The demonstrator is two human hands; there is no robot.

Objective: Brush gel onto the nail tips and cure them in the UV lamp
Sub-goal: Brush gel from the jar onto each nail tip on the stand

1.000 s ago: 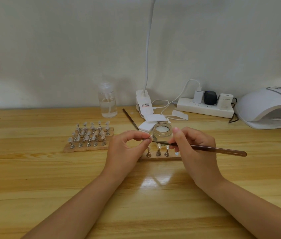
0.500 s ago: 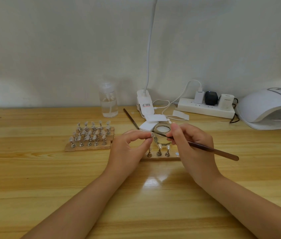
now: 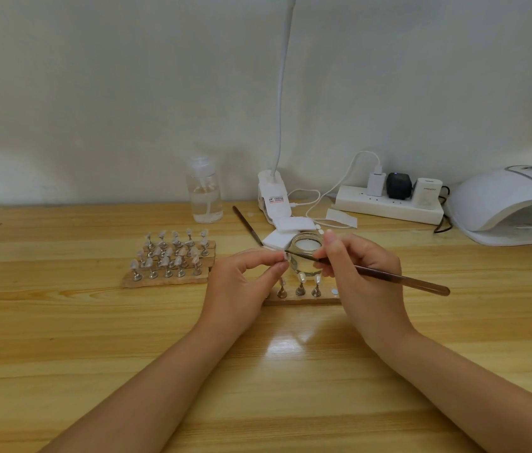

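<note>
My left hand (image 3: 241,282) pinches a small nail tip (image 3: 285,256) between thumb and forefinger, holding it up just in front of the glass jar (image 3: 305,256); the tip is too small for me to tell which way it faces. My right hand (image 3: 362,276) grips the brush (image 3: 388,275) like a pen, fingers curled round its front part. The brush lies nearly level, its long axis running from upper left to lower right: the bristle end points left at the nail tip and meets it, while the brown handle end sticks out to the right past my hand, slightly lower. Below my fingers a short wooden strip (image 3: 300,300) carries three nail tips on little metal stands (image 3: 300,287), upright. Farther left a larger wooden block (image 3: 166,279) holds rows of the same stands with tips. A second brush (image 3: 246,227) lies on the wooden table (image 3: 62,338) behind the jar, angled from upper left to lower right, beside white pads (image 3: 292,223). A clear bottle (image 3: 205,191), a clip lamp (image 3: 274,201) and a power strip (image 3: 388,204) stand along the wall, and the white curing lamp (image 3: 506,204) sits at the far right, its opening facing toward me.
</note>
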